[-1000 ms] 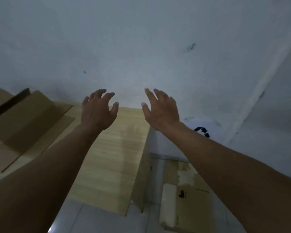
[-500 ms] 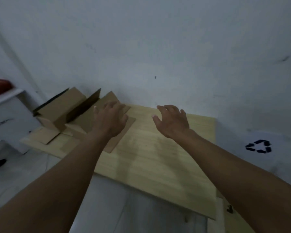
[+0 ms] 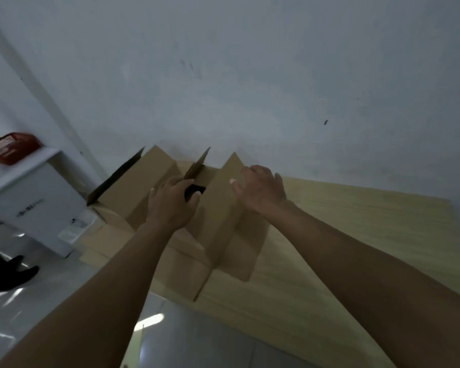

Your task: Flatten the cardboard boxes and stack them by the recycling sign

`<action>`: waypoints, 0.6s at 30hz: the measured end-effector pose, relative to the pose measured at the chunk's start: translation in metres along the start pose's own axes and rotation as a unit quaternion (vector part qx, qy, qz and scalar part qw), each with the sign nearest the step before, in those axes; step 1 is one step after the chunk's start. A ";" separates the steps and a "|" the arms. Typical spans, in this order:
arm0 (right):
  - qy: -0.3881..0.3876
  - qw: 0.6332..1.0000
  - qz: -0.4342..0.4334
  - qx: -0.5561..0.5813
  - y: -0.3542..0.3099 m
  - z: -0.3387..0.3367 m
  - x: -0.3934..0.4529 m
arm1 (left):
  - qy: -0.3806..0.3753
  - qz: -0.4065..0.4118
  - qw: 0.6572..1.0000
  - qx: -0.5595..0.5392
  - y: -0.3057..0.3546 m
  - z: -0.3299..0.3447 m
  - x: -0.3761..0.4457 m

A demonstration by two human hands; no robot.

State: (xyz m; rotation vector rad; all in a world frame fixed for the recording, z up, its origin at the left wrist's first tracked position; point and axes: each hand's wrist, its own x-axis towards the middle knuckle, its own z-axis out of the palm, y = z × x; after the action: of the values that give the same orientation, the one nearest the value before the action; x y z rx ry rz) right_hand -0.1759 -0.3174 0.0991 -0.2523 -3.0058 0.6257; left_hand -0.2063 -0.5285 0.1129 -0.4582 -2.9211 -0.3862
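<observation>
Two open brown cardboard boxes stand on a light wooden table [image 3: 356, 235] against the white wall. The nearer box [image 3: 221, 221] has its flaps spread out. My left hand [image 3: 173, 205] grips the left rim of its opening, thumb hooked over the dark gap. My right hand [image 3: 260, 192] curls over its raised right flap. The second box [image 3: 141, 187] stands just left of it, flaps up, untouched. The recycling sign is out of view.
A white cabinet [image 3: 35, 197] stands at the left with a red basket [image 3: 11, 147] on top. Dark shoes [image 3: 8, 274] lie on the glossy tiled floor [image 3: 51, 301] below it. Bare tabletop stretches to the right of the boxes.
The view swung left, away from the recycling sign. Both hands travelled from open air above the table onto the nearer box and closed on its rim and flap.
</observation>
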 end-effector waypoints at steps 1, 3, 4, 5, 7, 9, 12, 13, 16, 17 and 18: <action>-0.006 1.000 0.005 0.000 -0.010 0.011 0.015 | -0.010 0.005 1.000 -0.005 -0.013 0.007 0.014; -0.019 1.000 0.014 -0.003 -0.030 0.030 0.040 | -0.032 -0.003 0.999 -0.024 -0.036 0.020 0.039; -0.025 0.999 0.026 0.000 -0.040 0.039 0.050 | -0.042 -0.002 0.999 -0.030 -0.047 0.026 0.049; -0.029 0.999 0.039 0.003 -0.048 0.047 0.059 | -0.053 -0.001 0.998 -0.036 -0.057 0.032 0.059; -0.024 0.997 0.067 0.013 -0.061 0.064 0.076 | -0.068 0.008 0.996 -0.051 -0.077 0.046 0.081; -0.017 0.994 0.102 0.033 -0.073 0.081 0.088 | -0.085 0.016 0.994 -0.069 -0.092 0.059 0.101; 0.002 0.985 0.162 0.059 -0.092 0.102 0.101 | -0.129 0.049 0.985 -0.101 -0.109 0.081 0.125; 0.012 0.980 0.186 0.063 -0.098 0.107 0.105 | -0.146 0.061 0.981 -0.113 -0.113 0.086 0.132; 0.021 0.967 0.248 0.060 -0.112 0.119 0.109 | -0.180 0.094 0.970 -0.133 -0.124 0.095 0.146; 0.024 0.962 0.265 0.057 -0.115 0.121 0.109 | -0.183 0.113 0.967 -0.135 -0.127 0.096 0.147; 0.027 0.959 0.277 0.055 -0.117 0.121 0.108 | -0.178 0.133 0.965 -0.139 -0.129 0.097 0.148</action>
State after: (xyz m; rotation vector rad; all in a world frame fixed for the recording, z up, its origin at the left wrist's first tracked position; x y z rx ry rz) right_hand -0.3107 -0.4521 0.0377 -1.1044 -2.8212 0.7986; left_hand -0.3978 -0.5796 0.0195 -1.0464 -3.0873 -0.7464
